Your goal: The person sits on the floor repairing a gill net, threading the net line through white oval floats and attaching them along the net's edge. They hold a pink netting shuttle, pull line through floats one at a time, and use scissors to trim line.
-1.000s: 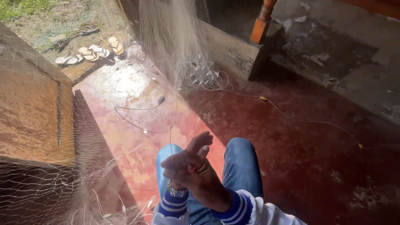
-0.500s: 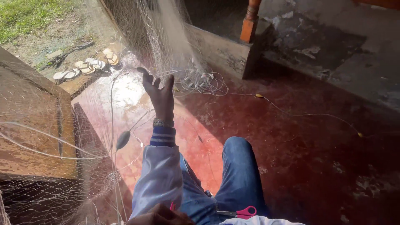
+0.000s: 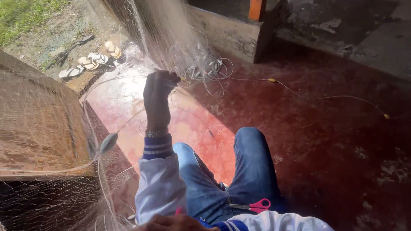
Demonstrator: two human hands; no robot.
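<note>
- Since half a second ago, the left hand [image 3: 159, 92] has gone from spread fingers to a fist, its grip now closed on a strand of the fishing net [image 3: 169, 32] hanging in front of the knees
- Loose mesh drapes over the brown block [image 3: 38, 124] at far left; a pull from the raised hand could snag it there or tear a few meshes
- Beside the forearm, the grey float [image 3: 108, 142] hangs on a line that could swing and tangle into the net
- Slack loops piled on the red floor [image 3: 342, 128] near the fist could knot if drawn tight
- At the bottom edge the right hand [image 3: 173, 223] is mostly cut off, so I cannot tell its grip
- Pink-handled scissors [image 3: 252, 206] lie on the lap and could slide off
- How the thin line [image 3: 325, 97] with small yellow beads joins the net is hard to make out
</note>
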